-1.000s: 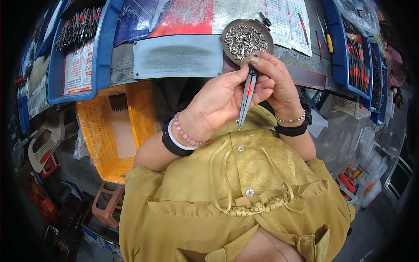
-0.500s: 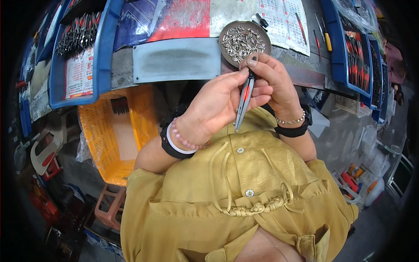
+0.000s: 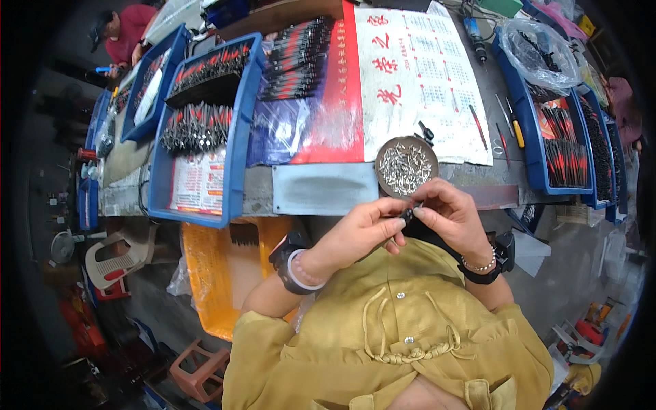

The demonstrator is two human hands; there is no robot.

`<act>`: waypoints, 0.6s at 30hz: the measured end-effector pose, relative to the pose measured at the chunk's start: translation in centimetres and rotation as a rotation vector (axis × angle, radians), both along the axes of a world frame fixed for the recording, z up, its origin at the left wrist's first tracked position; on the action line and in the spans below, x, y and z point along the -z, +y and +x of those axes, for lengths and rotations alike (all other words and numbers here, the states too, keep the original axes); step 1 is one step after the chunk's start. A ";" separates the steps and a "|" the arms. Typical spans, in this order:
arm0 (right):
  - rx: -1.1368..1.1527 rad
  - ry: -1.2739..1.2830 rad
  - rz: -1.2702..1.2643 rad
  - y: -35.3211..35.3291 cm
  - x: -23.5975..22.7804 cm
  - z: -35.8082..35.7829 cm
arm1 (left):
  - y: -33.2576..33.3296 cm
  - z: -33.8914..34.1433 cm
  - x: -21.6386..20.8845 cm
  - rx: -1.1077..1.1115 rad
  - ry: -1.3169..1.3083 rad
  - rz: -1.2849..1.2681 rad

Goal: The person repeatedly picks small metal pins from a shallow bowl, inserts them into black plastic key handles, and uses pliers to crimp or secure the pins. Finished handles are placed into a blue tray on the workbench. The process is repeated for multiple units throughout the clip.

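Note:
My left hand (image 3: 365, 229) is closed around a slim black drawing compass (image 3: 408, 214); only its dark end shows past the fingertips, and the rest is largely covered by the hand. Thumb and forefinger of my right hand (image 3: 452, 213) pinch together right at that dark end. Whether they hold a small part there cannot be made out. Just beyond the hands, at the table's front edge, a round brown dish (image 3: 378, 171) holds many small silvery metal pieces. A black clip-like piece (image 3: 425, 131) lies at the dish's far rim.
A pale blue plate (image 3: 324, 189) lies left of the dish. Blue bins (image 3: 236, 140) of black-and-red compasses stand left, with another blue bin (image 3: 540, 179) right. Beyond are a printed sheet (image 3: 427, 89) and a yellow-handled screwdriver (image 3: 517, 130). A yellow crate (image 3: 201, 287) stands below. Another person (image 3: 130, 31) is far left.
The view has tilted up, showing more of the table. The compass, its legs pointing down toward me before, is now turned and mostly hidden in my left hand.

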State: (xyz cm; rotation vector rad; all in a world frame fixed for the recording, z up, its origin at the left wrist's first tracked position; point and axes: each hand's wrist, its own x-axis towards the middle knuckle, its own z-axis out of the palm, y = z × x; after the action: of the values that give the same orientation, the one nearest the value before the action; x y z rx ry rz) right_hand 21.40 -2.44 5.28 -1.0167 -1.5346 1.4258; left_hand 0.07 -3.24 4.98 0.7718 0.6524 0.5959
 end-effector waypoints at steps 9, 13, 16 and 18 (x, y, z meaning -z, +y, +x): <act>0.106 0.247 -0.262 0.2 -0.5 -0.2 | 0.8 1.8 -1.2 -0.174 0.699 0.984; 0.208 0.339 -0.294 0.5 -0.5 0.1 | 2.3 2.1 -1.8 -0.223 0.744 1.159; 0.266 0.352 -0.260 0.9 -0.3 0.9 | 5.2 0.8 -2.1 -0.316 0.784 1.175; 0.274 0.303 -0.249 1.0 0.0 1.9 | 8.6 -0.8 -2.0 -0.423 0.868 1.256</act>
State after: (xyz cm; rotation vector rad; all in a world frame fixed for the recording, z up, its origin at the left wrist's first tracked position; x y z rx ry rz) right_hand 23.33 -1.45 5.28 -1.0536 -0.9791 1.5164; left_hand -0.70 5.35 6.97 2.1651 1.2585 1.0795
